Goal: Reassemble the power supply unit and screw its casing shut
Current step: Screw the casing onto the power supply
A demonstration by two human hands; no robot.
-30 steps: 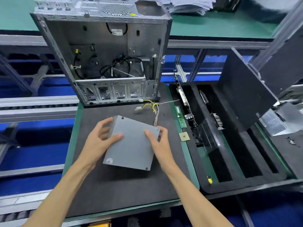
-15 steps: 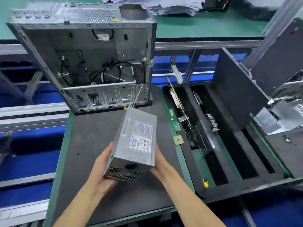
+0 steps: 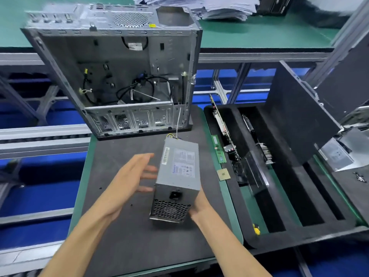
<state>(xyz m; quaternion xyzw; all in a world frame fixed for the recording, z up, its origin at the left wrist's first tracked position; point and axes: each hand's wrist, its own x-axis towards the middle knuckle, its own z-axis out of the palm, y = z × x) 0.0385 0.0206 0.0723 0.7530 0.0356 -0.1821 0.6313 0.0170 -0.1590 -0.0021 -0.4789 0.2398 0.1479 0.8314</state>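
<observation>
The grey power supply unit (image 3: 178, 177) stands on edge on the dark mat (image 3: 123, 232), label face up and its vent grille and socket toward me. Yellow wires stick out of its far end. My right hand (image 3: 200, 208) holds it from the right side, mostly hidden behind the casing. My left hand (image 3: 129, 180) hovers just left of the unit with fingers spread and blurred, not touching it.
An open metal computer case (image 3: 119, 76) stands at the mat's far edge. A black foam tray (image 3: 289, 206) with boards and parts lies to the right, a memory stick (image 3: 218, 148) and a chip (image 3: 223, 174) on its green edge. A yellow-handled tool (image 3: 256, 228) lies nearer.
The unit was lifted off the mat, turned from flat to on edge, and set down with its grille toward me. My left hand has let go and drawn away to the left.
</observation>
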